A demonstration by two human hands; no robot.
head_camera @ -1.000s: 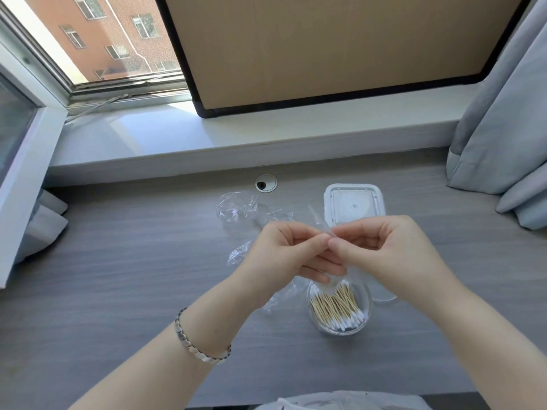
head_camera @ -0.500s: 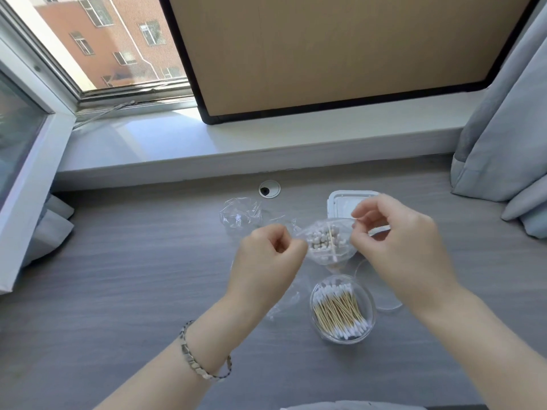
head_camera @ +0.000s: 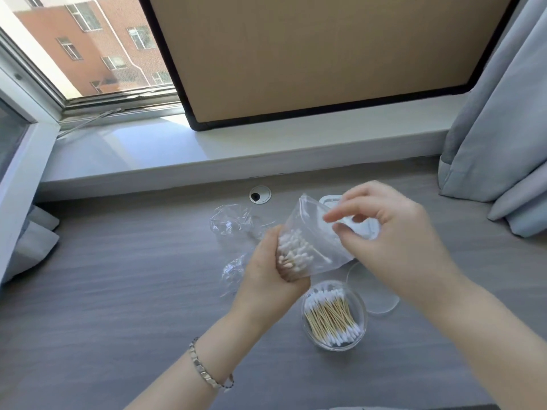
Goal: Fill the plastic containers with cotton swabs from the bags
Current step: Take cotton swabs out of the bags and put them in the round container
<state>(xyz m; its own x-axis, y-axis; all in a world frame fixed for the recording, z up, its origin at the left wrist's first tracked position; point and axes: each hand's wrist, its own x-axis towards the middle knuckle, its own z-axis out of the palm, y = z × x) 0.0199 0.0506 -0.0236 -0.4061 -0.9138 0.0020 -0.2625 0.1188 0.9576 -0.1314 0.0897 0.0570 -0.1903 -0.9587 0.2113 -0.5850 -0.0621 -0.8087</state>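
My left hand (head_camera: 270,269) grips the lower part of a clear bag of cotton swabs (head_camera: 307,235), bunching the swabs' white tips together inside it. The bag tilts up and to the right above the table. My right hand (head_camera: 393,241) is at the bag's open upper edge, where thumb and forefinger, blurred, pinch the plastic. Below the bag stands a round clear plastic container (head_camera: 363,321) with a layer of wooden-stemmed swabs lying in it. Its round clear lid (head_camera: 377,297) lies flat beside it on the right. A white rectangular container (head_camera: 368,230) lies partly hidden behind my right hand.
Two crumpled empty clear bags (head_camera: 231,223) (head_camera: 233,275) lie on the grey wood-grain table (head_camera: 118,291) left of my hands. A cable grommet (head_camera: 260,195) sits near the white window sill (head_camera: 236,149). A grey curtain (head_camera: 497,143) hangs at the right.
The bag was pulled open between both hands. My left hand has since shifted down to grip the swab bundle, and the bag has tilted up towards my right hand.
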